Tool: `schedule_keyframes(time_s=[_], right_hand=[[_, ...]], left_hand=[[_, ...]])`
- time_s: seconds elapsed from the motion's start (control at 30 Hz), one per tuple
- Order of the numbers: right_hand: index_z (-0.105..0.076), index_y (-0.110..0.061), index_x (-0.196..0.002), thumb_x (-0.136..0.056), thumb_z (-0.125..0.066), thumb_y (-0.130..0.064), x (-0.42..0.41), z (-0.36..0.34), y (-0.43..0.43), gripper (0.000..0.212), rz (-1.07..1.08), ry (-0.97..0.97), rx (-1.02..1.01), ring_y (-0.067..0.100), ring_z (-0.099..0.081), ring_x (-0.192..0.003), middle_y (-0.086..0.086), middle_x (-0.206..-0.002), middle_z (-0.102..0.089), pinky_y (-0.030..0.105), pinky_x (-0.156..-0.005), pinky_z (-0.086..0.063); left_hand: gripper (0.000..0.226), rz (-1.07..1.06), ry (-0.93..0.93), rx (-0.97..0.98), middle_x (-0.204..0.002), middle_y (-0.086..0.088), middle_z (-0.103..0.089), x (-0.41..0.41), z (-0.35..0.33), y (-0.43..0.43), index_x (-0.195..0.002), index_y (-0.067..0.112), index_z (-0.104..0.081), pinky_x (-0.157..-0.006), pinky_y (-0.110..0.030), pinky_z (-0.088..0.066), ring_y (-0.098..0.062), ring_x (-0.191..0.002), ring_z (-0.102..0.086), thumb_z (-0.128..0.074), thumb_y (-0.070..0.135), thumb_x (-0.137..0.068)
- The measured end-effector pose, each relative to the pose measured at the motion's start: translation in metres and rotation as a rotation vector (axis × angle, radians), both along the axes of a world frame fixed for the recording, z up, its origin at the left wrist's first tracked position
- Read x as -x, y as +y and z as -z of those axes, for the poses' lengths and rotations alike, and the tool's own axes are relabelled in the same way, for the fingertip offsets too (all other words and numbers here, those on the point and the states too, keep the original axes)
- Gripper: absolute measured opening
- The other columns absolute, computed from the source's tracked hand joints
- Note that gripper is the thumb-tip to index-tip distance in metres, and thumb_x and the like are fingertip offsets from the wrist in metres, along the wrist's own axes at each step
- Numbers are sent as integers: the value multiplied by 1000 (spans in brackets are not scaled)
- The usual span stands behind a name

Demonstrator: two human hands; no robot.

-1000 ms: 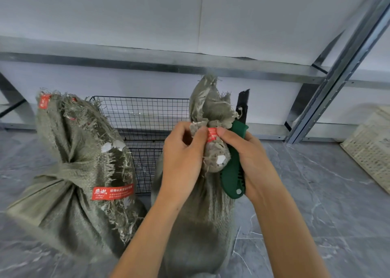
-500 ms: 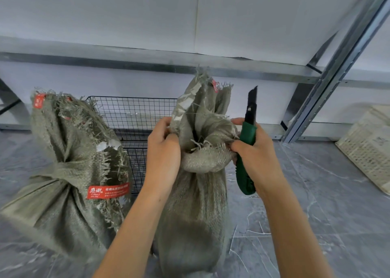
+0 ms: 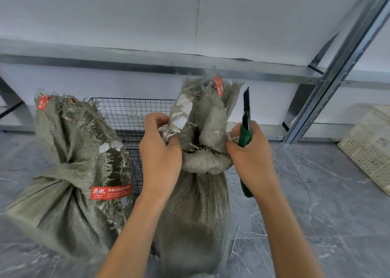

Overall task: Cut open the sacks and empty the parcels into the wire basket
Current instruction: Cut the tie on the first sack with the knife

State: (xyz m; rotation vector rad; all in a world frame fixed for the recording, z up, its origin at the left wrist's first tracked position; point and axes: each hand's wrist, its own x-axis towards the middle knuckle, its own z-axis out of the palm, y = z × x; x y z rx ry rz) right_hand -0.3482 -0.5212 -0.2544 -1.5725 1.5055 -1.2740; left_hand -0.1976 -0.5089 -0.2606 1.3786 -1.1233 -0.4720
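Note:
A grey-green woven sack (image 3: pixel 196 214) stands upright in front of me, knotted at its neck, its frayed top standing up above the knot. My left hand (image 3: pixel 160 151) pinches the sack's top flap on the left of the knot. My right hand (image 3: pixel 251 153) holds a green utility knife (image 3: pixel 245 134), blade pointing up, while its fingers also grip the knot's right side. A second knotted sack (image 3: pixel 71 172) with red labels leans at the left. The black wire basket (image 3: pixel 130 113) stands behind both sacks, partly hidden. No parcels show.
A metal shelf beam (image 3: pixel 190 64) runs across above the basket, with a slanted steel upright (image 3: pixel 337 66) at the right. A pale woven crate (image 3: pixel 371 149) sits on the floor at far right. The grey marbled floor (image 3: pixel 316 204) spreads right of the sack.
The sack's folded-down top has been lifted upright, exposing the knot. Both hands shifted from the red-tagged tip to the sides of the knot, and the knife now stands clear at the right.

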Motion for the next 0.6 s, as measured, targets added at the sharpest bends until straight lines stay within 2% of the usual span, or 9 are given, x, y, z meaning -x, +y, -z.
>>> schedule_keyframes(time_s=[0.03, 0.1, 0.17, 0.23, 0.3, 0.37, 0.47, 0.53, 0.6], right_hand=[[-52, -23, -90, -84, -53, 1, -1, -1, 1, 24, -18, 12, 2, 11, -47, -56, -6, -71, -56, 31, -52, -42], [-56, -23, -96, -83, -48, 3, -3, -1, 3, 30, -65, 38, 17, 19, -51, -60, -1, -75, -61, 39, -55, -45], [-57, -21, -88, -83, -50, -2, -4, 0, 4, 22, -88, 42, 37, 21, -45, -54, 2, -65, -56, 40, -52, -39], [-57, -22, -82, -84, -57, -20, -6, 0, 5, 3, -101, 22, 35, 13, -42, -50, -4, -59, -50, 36, -52, -37], [-61, -29, -84, -77, -62, -51, -10, -2, 8, 23, -104, 30, 31, 11, -57, -62, -9, -67, -61, 38, -62, -50], [-65, -30, -84, -66, -62, -66, -13, -2, 8, 40, -81, 37, 9, 14, -64, -70, -8, -72, -68, 44, -68, -55], [-63, -22, -70, -71, -65, -55, -14, -1, 6, 33, -27, 47, 12, 21, -51, -53, -4, -55, -58, 42, -53, -47], [-55, -21, -66, -81, -65, -33, -13, 2, 4, 22, -12, 36, 16, 13, -39, -46, -8, -49, -49, 35, -50, -35], [-53, -24, -77, -84, -60, -16, -12, 4, 2, 13, -21, 25, 12, 5, -41, -46, -14, -56, -54, 33, -51, -37]], left_hand=[[44, 13, -26, 14, -97, 16, -56, -1, 1, 0, -112, 20, -51, -67, 0, -40, 18, -81, -52, -46, -13, -83], [54, 34, -74, 22, -101, 12, -61, -4, 2, -1, -117, 19, -56, -73, -5, -43, 10, -89, -56, -42, -17, -80], [46, 45, -91, 26, -90, 8, -62, -3, 3, 0, -108, 19, -60, -65, -18, -43, -2, -75, -55, -43, -13, -81], [25, 52, -77, 5, -76, 5, -57, -2, 1, 2, -94, 20, -59, -56, -21, -36, -5, -60, -46, -47, -1, -87], [7, 91, -49, -20, -75, -1, -59, -1, 0, 2, -88, 19, -58, -55, -22, -39, -7, -60, -48, -51, 18, -89], [27, 98, -66, -34, -78, 0, -62, 1, 3, 3, -84, 20, -62, -65, -28, -47, -10, -71, -57, -52, 45, -86], [41, 7, -141, -27, -76, 4, -56, 2, 7, -1, -69, 16, -63, -65, -32, -41, -16, -77, -55, -55, 54, -83], [28, -23, -161, 7, -76, 2, -53, 2, 7, -2, -69, 12, -60, -62, -23, -35, -11, -71, -50, -62, 33, -86], [8, -9, -137, 26, -80, 4, -55, 2, 3, -1, -83, 13, -55, -59, -12, -37, -4, -73, -51, -62, 13, -87]])
